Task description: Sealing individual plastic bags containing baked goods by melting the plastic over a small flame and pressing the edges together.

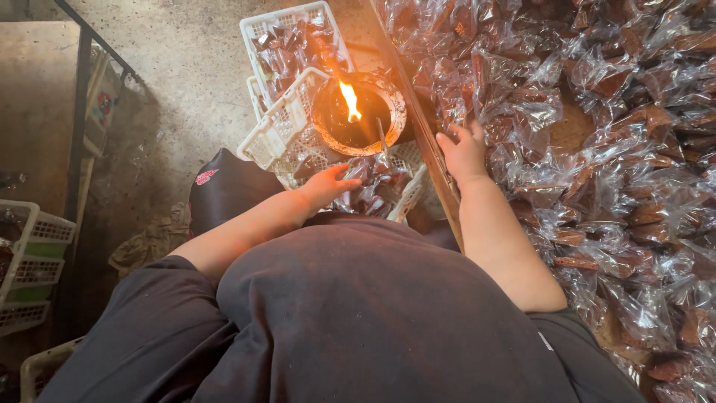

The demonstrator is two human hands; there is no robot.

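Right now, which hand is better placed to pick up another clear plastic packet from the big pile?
Right hand: it already rests on the heap of clear plastic packets. The left hand hovers over the white basket.

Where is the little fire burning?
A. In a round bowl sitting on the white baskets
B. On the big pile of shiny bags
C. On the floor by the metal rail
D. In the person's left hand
A: the flame rises from the round bowl, which rests among the white plastic baskets, just ahead of the left hand and beside the right hand on the clear bags.
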